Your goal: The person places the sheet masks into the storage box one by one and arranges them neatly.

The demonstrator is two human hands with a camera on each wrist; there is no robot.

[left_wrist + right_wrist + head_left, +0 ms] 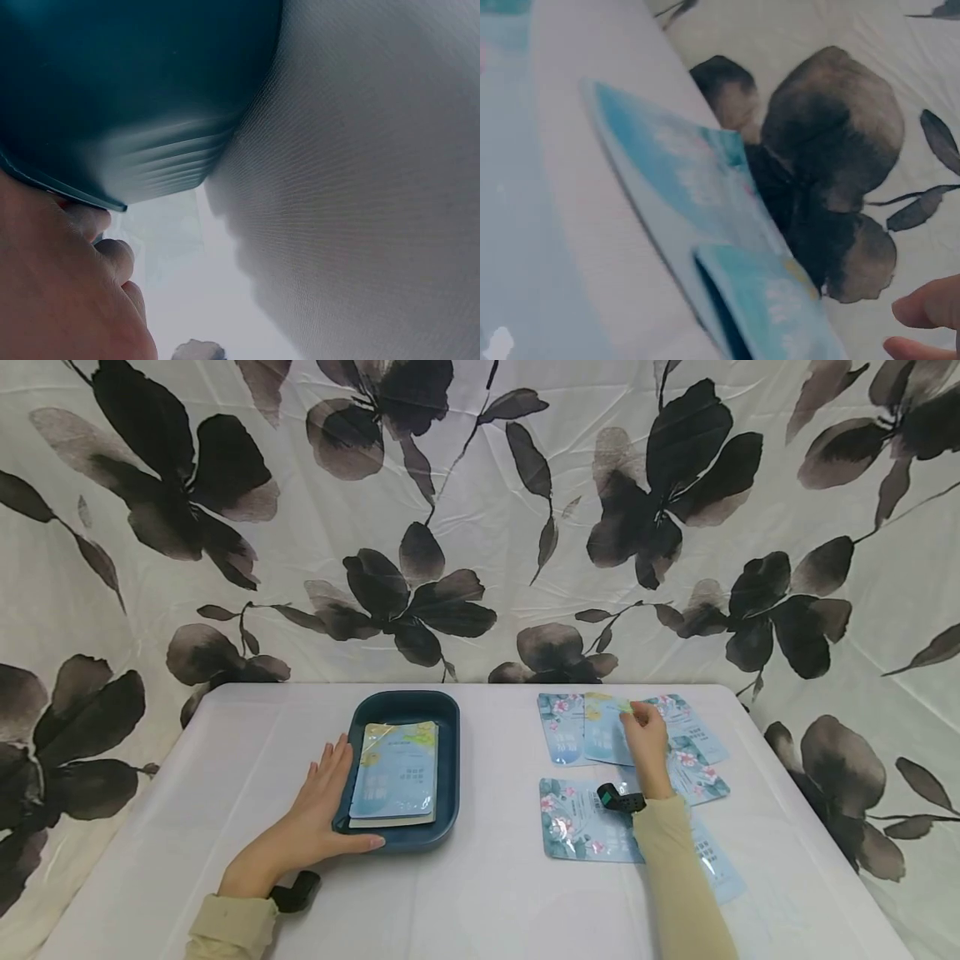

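In the head view my left hand (315, 810) rests against a dark blue tray (448, 768), its fingers straight along the left side and its thumb at the near rim. Inside the tray lies a small stack of flat, glossy sachets, the top sachet (397, 777) light blue with a yellow corner. My right hand (647, 739) is over the sachets on the right, fingertips bent at the corner of a blue and yellow sachet (603, 727). The right wrist view shows thumb and finger (930, 304) apart, beside that sachet's edge (780, 315), with nothing between them.
Around my right hand lie several overlapping sachets with pink flowers, among them a far-left sachet (561, 727), a near sachet (585, 818) and one at the right (701, 772). They lie on a white table (495, 893). A floral cloth (480, 527) hangs behind it.
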